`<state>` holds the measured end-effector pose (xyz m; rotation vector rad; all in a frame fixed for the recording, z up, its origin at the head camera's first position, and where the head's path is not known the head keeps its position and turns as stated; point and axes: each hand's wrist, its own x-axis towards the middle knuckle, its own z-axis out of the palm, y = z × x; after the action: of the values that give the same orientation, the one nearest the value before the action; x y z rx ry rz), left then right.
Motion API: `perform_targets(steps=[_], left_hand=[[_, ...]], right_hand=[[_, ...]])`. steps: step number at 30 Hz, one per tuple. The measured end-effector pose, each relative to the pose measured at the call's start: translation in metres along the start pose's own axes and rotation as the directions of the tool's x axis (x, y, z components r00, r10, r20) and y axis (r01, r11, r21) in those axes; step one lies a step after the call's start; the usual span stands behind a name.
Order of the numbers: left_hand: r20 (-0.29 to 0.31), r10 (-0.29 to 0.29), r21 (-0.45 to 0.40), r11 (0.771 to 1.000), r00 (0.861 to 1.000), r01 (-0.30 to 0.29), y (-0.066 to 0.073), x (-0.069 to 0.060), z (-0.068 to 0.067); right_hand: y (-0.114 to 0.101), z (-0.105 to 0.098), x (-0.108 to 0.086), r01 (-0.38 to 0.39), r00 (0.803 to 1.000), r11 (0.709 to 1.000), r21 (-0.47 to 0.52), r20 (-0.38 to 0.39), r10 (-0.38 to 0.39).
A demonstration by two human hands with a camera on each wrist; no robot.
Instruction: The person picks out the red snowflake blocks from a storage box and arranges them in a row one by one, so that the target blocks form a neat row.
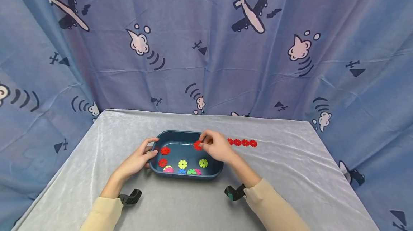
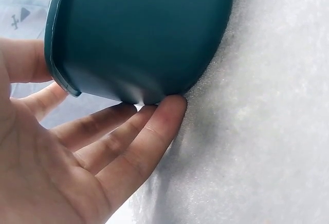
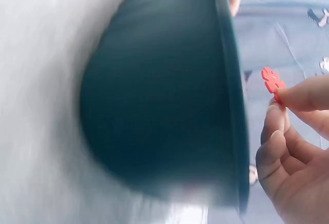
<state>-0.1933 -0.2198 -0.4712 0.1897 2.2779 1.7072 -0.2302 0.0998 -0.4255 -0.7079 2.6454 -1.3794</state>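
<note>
Dark blue tub (image 1: 180, 176) on grey worktop (image 1: 309, 177), left end gripped by left hand (image 1: 137, 159), notched red disc (image 1: 198, 146) pinched by right hand (image 1: 217, 148), coloured discs (image 1: 182, 164) inside, red disc row (image 1: 245, 143) at right.

You face a creased blue curtain (image 1: 180, 1) that runs along your left and right too, printed with airplanes (image 1: 253, 17), whitish cloud puffs (image 1: 139, 44) and dark triangles (image 1: 357, 72). Below it, you see a pale grey, velvety tabletop (image 1: 300, 173), lightly wrinkled.
</note>
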Motion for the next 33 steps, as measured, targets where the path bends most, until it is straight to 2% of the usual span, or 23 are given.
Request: perform_targets(steps=[6, 14, 24, 33], left_hand=[[-0.008, -0.019, 0.003, 1.000, 1.000, 0.019, -0.001, 0.000, 0.000], [0.011, 0.003, -0.016, 1.000, 1.000, -0.003, 0.002, -0.001, -0.001], [0.006, -0.005, -0.006, 1.000, 1.000, 0.005, 0.002, 0.000, -0.002], [0.009, -0.002, -0.019, 1.000, 1.000, 0.002, 0.003, -0.001, -0.001]], right_hand=[[0.016, -0.026, -0.008, -0.070, 0.995, 0.997, -0.012, -0.076, 0.069], [0.051, -0.060, -0.020, -0.120, 0.984, 0.990, -0.073, -0.139, 0.109], [0.102, -0.098, -0.039, -0.210, 0.961, 0.974, -0.090, -0.203, 0.188], [0.132, -0.122, -0.053, -0.287, 0.937, 0.948, -0.141, -0.245, 0.248]])
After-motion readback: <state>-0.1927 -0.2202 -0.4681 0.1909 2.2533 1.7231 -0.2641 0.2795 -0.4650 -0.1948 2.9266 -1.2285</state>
